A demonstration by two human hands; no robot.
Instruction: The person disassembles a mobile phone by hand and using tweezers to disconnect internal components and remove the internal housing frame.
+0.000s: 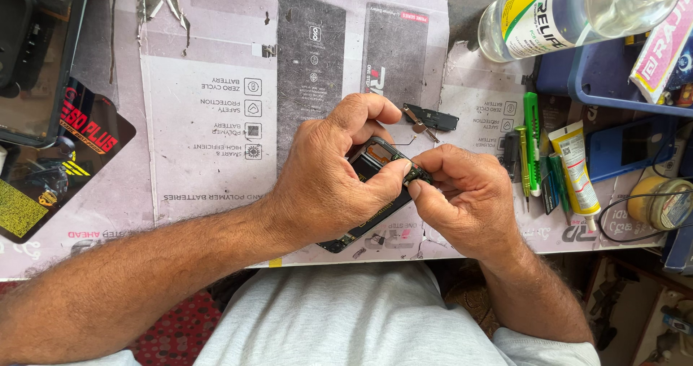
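- The left hand (328,182) is curled around an opened phone (369,193), with its back cover off. The fingers bend over the top edge and the thumb presses down at the phone's 2 o'clock corner.
- The right hand (465,196) is nearly closed. Its thumb and first finger pinch a tiny dark part (417,175) right at that same corner of the phone. The two hands touch there.
- The phone sits in the middle of the desk, just above the person's lap, tilted with its low end toward 7 o'clock. It lies over a flattened cardboard box (209,120) that covers the table.
- At 12 o'clock from the right hand, near it, lies a small black cover piece (433,118) with a thin metal strip beside it.
- At 3 o'clock from the right hand are a green tool (532,138), and a yellow and white glue tube (575,167), lying side by side.
- Farther out at 3 o'clock stands a small round jar (660,201) with a black wire looping near it.
- At 1 o'clock, well apart, a clear bottle (556,12) lies on its side by a blue tray (606,77).
- At 9 o'clock, far off at the table's edge, is a dark shiny packet (50,171).
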